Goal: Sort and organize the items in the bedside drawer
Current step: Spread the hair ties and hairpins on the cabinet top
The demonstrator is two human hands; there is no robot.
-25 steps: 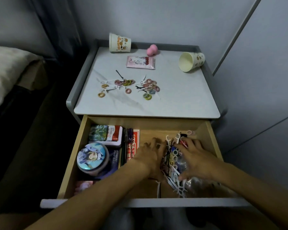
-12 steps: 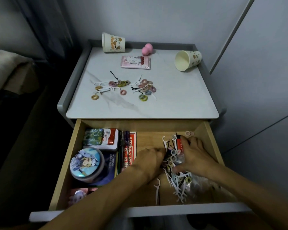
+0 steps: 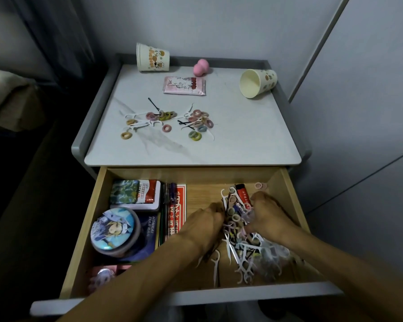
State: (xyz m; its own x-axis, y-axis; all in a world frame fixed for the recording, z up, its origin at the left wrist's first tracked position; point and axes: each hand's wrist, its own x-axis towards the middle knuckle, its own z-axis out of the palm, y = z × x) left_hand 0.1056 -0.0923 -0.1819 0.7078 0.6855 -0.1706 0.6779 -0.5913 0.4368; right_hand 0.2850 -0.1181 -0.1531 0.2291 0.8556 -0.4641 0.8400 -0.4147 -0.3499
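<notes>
A: Wooden drawer (image 3: 289, 194), open. Contents?
B: Right side: pile (image 3: 236, 225) of floss picks, hair ties and pins. The left hand (image 3: 203, 226) and right hand (image 3: 269, 217) curl round it from either side. Left side: tins (image 3: 113, 228).
A: Step?
B: Gathering, seemingly. Next: lift the pile whole to the tabletop (image 3: 242, 135), where two cups (image 3: 257, 82) lie tipped.
</notes>
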